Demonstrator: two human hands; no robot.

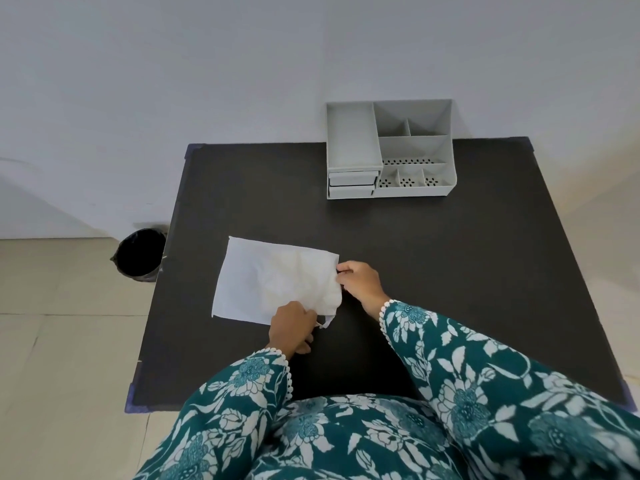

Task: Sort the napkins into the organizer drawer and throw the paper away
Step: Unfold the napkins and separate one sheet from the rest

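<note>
White paper point(263, 278) flat on table, right edge crumpled; grey organizer point(389, 150) at back, drawers shut.

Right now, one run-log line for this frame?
left hand: pinching paper near corner | right hand: pinching right edge | organizer: drawers shut | bin: floor

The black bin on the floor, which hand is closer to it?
Left. The left hand is at the paper's near edge, closer to the bin; the right hand holds the paper's far-side edge.
</note>
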